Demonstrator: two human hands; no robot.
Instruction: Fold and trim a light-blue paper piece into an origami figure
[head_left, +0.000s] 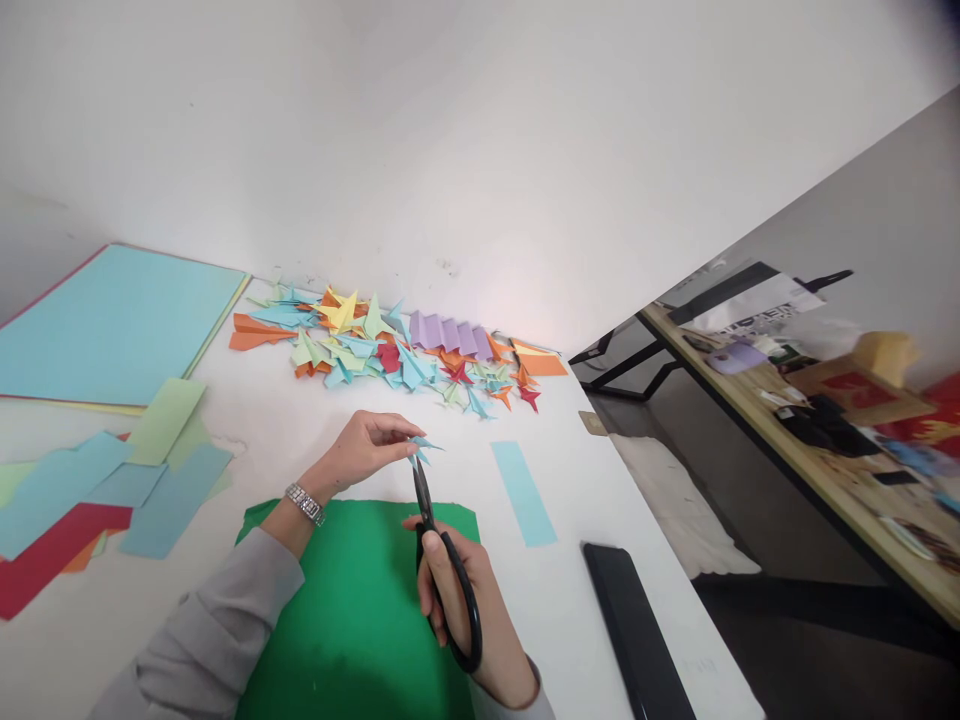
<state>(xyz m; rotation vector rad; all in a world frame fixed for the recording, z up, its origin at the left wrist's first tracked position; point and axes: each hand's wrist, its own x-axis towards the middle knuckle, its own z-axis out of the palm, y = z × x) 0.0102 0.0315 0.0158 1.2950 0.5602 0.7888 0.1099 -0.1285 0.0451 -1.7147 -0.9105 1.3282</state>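
Note:
Between the thumb and fingers of my left hand [373, 444] is a small folded piece of light blue paper [426, 443], its pointed end sticking out to the right. My right hand [459, 575] grips a pair of black-handled scissors [466, 610]. Their blades point up and away from me, with the tips at the lower edge of the blue paper; whether they touch it I cannot tell. Beneath both forearms lies a green sheet [352, 600] on the white table. To the right of the scissors is a flat light blue paper strip [523, 495].
Many folded paper shapes [405, 365] lie along the wall. At the left are a large blue sheet [120, 320] on a stack and loose paper pieces [176, 500]. A long black object [637, 630] lies near the table's right edge. Beyond stands a cluttered wooden table [817, 440].

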